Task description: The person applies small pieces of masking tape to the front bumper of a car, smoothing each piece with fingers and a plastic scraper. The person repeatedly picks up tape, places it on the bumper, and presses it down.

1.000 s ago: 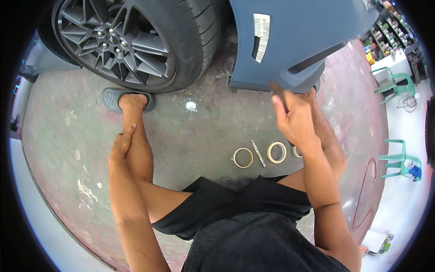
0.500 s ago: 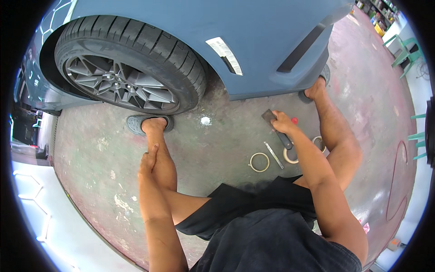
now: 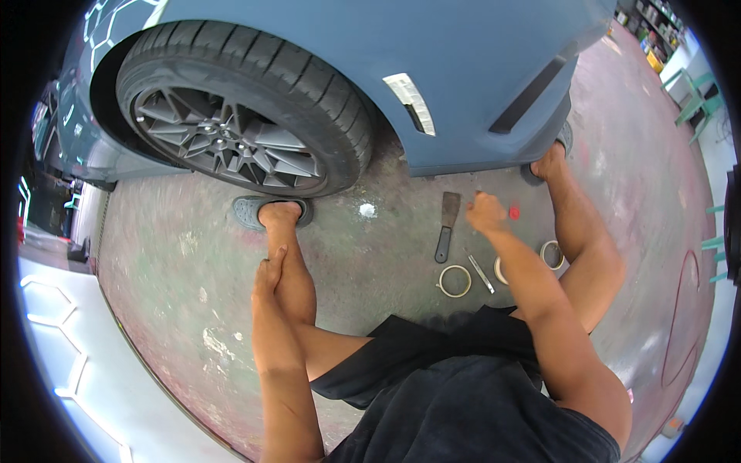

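Note:
My right hand (image 3: 486,212) hovers over the floor, loosely curled with its fingers partly apart, and I see nothing in it. A putty knife (image 3: 447,224) with a broad worn blade and dark handle lies just left of that hand. On the other side is a small red round piece (image 3: 514,211). My left hand (image 3: 268,270) is wrapped against my left shin (image 3: 297,289). Closer to me lie a roll of masking tape (image 3: 468,287), a thin silver cutter-like strip (image 3: 481,275) and another tape roll (image 3: 561,255). My right forearm partly covers a further roll (image 3: 499,270).
A blue-grey car bumper (image 3: 463,77) and a front wheel (image 3: 340,116) stand close ahead. A pale taped patch (image 3: 403,89) marks the bumper. White powder (image 3: 367,210) lies on the floor. Green chairs (image 3: 695,96) and a red hose or cord (image 3: 683,324) are at the right.
My right hand has let go of the putty knife, which now lies on the floor, and moved to its right. My left hand stays on the shin. The view has shifted slightly.

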The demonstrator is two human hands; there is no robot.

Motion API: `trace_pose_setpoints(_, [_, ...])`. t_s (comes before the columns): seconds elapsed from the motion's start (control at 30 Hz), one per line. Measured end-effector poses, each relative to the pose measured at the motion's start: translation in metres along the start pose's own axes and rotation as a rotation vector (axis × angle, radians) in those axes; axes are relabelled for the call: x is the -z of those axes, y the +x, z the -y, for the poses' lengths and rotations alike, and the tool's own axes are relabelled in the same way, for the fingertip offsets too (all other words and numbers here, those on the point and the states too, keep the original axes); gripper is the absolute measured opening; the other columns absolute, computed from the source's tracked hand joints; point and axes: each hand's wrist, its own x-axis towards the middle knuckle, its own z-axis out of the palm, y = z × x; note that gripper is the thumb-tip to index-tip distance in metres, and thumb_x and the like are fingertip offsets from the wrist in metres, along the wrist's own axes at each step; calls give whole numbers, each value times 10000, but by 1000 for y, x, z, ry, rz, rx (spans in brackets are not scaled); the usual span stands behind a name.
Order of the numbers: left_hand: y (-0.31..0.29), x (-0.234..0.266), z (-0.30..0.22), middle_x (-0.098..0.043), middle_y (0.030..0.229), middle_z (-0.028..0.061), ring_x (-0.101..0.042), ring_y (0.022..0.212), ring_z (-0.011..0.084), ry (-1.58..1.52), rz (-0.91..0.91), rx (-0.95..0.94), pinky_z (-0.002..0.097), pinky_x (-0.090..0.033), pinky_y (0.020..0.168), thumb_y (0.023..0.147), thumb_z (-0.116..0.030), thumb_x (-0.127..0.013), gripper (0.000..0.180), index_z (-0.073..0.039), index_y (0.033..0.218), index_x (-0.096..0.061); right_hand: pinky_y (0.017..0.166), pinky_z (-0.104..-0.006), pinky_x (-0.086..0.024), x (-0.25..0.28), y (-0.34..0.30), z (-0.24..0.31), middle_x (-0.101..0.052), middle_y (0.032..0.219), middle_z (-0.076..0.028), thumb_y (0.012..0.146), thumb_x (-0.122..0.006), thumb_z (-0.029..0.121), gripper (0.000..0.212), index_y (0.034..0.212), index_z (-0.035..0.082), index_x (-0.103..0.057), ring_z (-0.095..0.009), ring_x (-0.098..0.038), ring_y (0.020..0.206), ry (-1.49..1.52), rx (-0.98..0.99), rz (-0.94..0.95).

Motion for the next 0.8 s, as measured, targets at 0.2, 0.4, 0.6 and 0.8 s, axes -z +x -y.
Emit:
trace_pose_setpoints(0.2, [-14, 8, -3, -527, 1438, 392, -467, 1432, 451, 20, -16, -36, 483, -339, 1192, 836, -842, -529, 1178, 181, 1420, -503, 985, -461, -563, 105, 82, -131, -730, 1191, -230, 912, -693, 268, 350, 1164, 30, -743, -357, -713, 1121, -501, 73, -56])
trace_pose_setpoints(0.4, [-26, 9, -14, -514, 1489, 334, -447, 1454, 428, 8, 36, 31, 531, -301, 1211, 832, -843, -544, 1130, 103, 1449, -529, 967, -469, -552, 88, 161, -178, -744, 1163, -190, 898, -657, 226, 323, 1155, 54, -748, -340, -714, 1097, -624, 622, -533])
trace_pose_setpoints(0.6, [51, 37, -53, -591, 1427, 272, -574, 1321, 374, 371, -172, -95, 478, -429, 1101, 911, -631, -563, 840, 38, 1419, -583, 949, -477, -542, 66, 206, -172, -759, 1136, -150, 883, -620, 184, 312, 1146, 79, -752, -323, -716, 1073, -487, 1045, -945])
trace_pose_setpoints(0.8, [-81, -58, -98, -717, 1157, 208, -711, 1001, 324, -206, -618, -381, 435, -565, 845, 911, -297, -740, 396, -29, 1197, -685, 1221, -410, -342, 63, 198, -149, -618, 1460, -111, 904, -550, 221, 478, 1360, 121, -655, -296, -510, 1411, -880, 602, -533])
